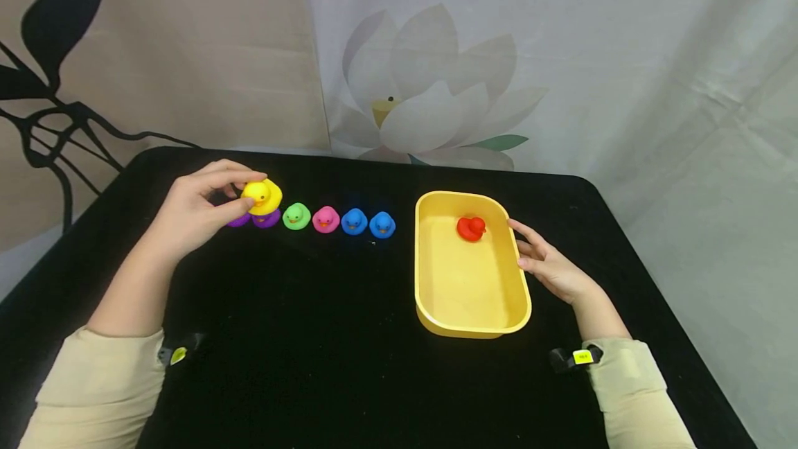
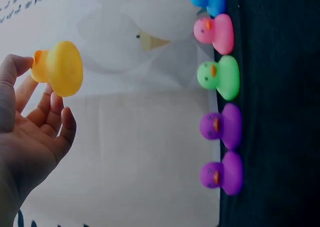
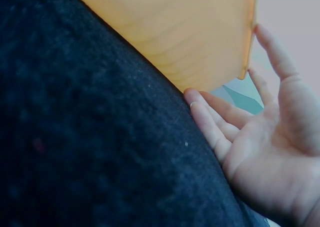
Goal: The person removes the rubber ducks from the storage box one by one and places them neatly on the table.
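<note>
My left hand (image 1: 201,205) pinches a yellow rubber duck (image 1: 267,197) between thumb and fingertips. In the left wrist view the yellow duck (image 2: 64,69) is held up off the table, apart from the row of ducks. Below it, partly covered by the hand in the head view, are two purple ducks (image 2: 222,126). My right hand (image 1: 548,262) rests against the right side of a yellow plastic tub (image 1: 426,255), its fingers fairly straight. The right wrist view shows the fingertips (image 3: 197,112) touching the tub's outer wall (image 3: 190,42). Inside the tub lies a red duck (image 1: 470,229).
To the right of the purple ducks, the row continues with a green duck (image 1: 296,216), a pink duck (image 1: 326,219) and two blue ducks (image 1: 354,222). A black cloth covers the table (image 1: 299,352). Behind its far edge hangs a printed curtain (image 1: 249,54).
</note>
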{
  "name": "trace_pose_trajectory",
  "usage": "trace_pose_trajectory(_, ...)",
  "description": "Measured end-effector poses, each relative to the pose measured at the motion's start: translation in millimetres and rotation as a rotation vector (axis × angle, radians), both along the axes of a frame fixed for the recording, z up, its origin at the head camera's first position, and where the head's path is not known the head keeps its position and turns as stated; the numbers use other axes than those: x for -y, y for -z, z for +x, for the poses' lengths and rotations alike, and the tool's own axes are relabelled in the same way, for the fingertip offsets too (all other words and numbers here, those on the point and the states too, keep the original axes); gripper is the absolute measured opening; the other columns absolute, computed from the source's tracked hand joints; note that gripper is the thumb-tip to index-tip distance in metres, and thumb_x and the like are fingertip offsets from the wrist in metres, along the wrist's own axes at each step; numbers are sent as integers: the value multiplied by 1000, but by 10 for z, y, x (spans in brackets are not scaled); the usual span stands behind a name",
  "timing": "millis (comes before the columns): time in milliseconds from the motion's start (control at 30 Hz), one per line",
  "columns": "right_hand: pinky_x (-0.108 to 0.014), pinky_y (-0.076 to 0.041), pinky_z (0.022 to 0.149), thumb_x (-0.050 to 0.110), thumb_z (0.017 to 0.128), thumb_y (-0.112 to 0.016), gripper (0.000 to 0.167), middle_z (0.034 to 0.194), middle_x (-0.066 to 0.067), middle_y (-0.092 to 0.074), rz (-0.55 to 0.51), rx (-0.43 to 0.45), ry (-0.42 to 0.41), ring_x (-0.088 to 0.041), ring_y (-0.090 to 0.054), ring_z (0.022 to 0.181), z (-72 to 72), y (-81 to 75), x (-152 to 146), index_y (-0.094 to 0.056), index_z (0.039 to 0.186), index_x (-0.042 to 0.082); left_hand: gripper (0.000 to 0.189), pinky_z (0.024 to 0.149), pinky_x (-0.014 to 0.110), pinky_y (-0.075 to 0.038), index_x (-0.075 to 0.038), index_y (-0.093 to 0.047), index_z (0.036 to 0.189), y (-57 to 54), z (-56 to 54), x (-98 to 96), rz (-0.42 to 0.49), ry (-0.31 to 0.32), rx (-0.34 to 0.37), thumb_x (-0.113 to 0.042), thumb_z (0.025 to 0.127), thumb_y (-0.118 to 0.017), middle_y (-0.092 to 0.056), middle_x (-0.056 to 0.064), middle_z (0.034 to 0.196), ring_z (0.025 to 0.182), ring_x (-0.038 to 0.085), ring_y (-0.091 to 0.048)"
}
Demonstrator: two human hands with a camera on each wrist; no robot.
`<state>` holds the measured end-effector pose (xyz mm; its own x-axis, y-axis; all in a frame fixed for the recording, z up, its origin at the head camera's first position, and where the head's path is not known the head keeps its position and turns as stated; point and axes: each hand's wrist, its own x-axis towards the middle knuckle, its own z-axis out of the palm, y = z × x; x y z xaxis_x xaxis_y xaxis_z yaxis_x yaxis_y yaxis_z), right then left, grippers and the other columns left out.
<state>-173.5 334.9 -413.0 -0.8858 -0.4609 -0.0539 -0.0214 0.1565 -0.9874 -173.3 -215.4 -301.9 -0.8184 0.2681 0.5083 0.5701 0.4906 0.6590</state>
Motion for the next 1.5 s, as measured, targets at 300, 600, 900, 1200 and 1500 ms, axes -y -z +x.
trace_pose_trajectory(300, -33, -41, 98, 16, 99, -53, 69, 150, -24, -28, 8, -2, 1, -26, -51, 120, 10, -3, -9, -11, 154, 20, 33, 71, 19, -39, -1, -67, 115, 110, -59, 254, 18, -104, 13, 6, 83, -67, -60, -12, 109, 89, 15, -50)
trace_pose_trajectory(600, -30, -42, 96, 14, 99, -53, 69, 149, -27, -27, -11, -2, -7, -24, -52, 118, 4, -6, -23, -12, 154, 19, 32, 68, 20, -37, -6, -64, 123, 181, -112, 488, 10, -226, 103, -9, 91, -65, -58, -11, 112, 88, 13, -46)
trace_pose_trajectory(900, -31, -41, 97, 16, 99, -53, 70, 150, -25, -27, 7, 2, -3, -25, -51, 120, 10, -6, -17, -11, 154, 19, 38, 74, 26, -36, -11, -60, 130, 292, -157, 677, -30, -306, 217, -23, 94, -61, -56, -5, 121, 96, 13, -43)
trace_pose_trajectory(1200, -31, -41, 97, 17, 99, -53, 69, 149, -24, -29, 9, 6, 1, -27, -51, 120, 1, -3, -4, -12, 154, 20, 42, 75, 27, -40, -12, -55, 135, 402, -247, 854, -78, -313, 314, -31, 98, -54, -49, 11, 130, 100, 19, -46)
trace_pose_trajectory(1500, -33, -40, 98, 18, 99, -53, 69, 150, -21, -29, 22, 7, 11, -28, -51, 120, 0, -5, 3, -11, 154, 22, 48, 81, 41, -39, -10, -51, 137, 501, -373, 1015, -88, -326, 410, -38, 98, -49, -46, 18, 134, 102, 26, -47)
